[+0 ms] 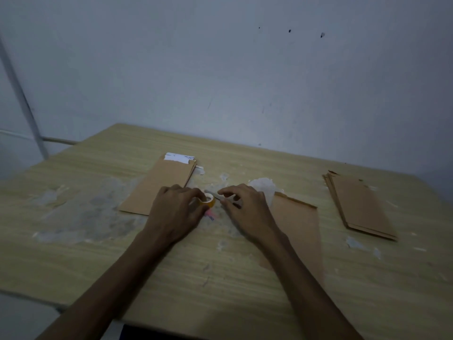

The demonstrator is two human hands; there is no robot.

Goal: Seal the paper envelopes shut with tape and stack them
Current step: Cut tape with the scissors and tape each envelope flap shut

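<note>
Left hand (176, 212) grips the tape roll (208, 201) — right hand (245, 212) pinches its strip; no legible writing.

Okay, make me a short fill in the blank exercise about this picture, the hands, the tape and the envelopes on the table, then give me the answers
1. The left hand holds a roll of ____.
2. The tape roll is ____ in colour.
3. The single envelope lies under the ____ forearm.
4. The stack with white strips lies on the ____ side of the table, opposite the other stack.

Answers: tape; yellow; right; left
</note>
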